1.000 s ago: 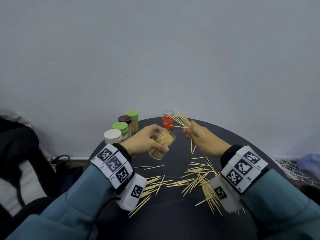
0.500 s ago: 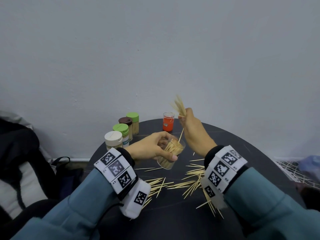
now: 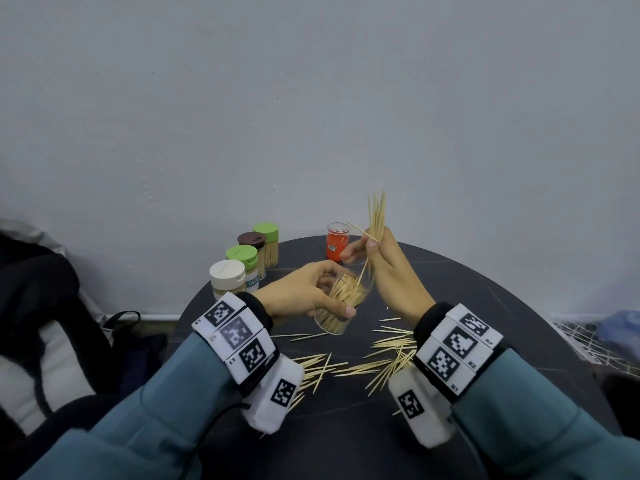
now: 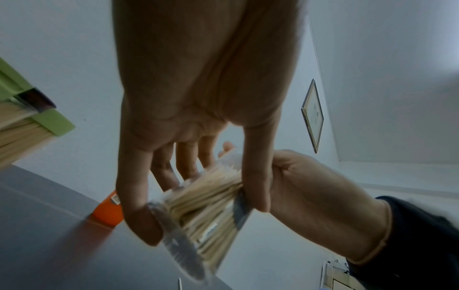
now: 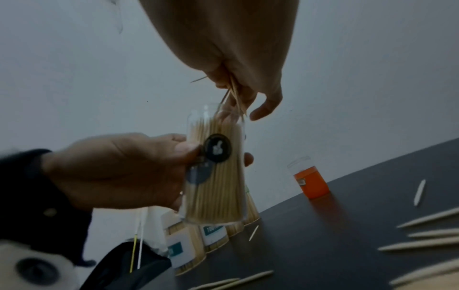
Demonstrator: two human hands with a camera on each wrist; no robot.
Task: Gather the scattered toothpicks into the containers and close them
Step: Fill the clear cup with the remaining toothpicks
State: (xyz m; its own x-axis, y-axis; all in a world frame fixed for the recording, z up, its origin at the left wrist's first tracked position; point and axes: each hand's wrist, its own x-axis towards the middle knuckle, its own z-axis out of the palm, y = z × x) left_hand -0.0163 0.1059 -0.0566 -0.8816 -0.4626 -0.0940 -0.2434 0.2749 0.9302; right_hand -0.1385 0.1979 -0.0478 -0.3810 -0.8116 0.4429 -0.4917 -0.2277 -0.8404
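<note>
My left hand (image 3: pixel 304 296) grips a clear open container (image 3: pixel 341 308) nearly full of toothpicks, tilted above the dark round table (image 3: pixel 485 306). The same container (image 5: pixel 216 172) shows a round black label in the right wrist view, and its base (image 4: pixel 198 221) faces the left wrist camera. My right hand (image 3: pixel 377 258) pinches a bunch of toothpicks (image 3: pixel 376 216) upright just above the container's mouth, their lower tips reaching into it. Several loose toothpicks (image 3: pixel 388 358) lie scattered on the table in front of my wrists.
At the table's back left stand closed containers: one with a white lid (image 3: pixel 227 273), two with green lids (image 3: pixel 242 255) (image 3: pixel 266 233), one with a brown lid (image 3: pixel 251 240). An orange open container (image 3: pixel 336 242) stands at the back. A dark bag (image 3: pixel 52 323) sits left of the table.
My right hand has lifted the bunch of toothpicks, turned it upright and brought it over the container's mouth. My left hand has moved the container slightly right and nearer.
</note>
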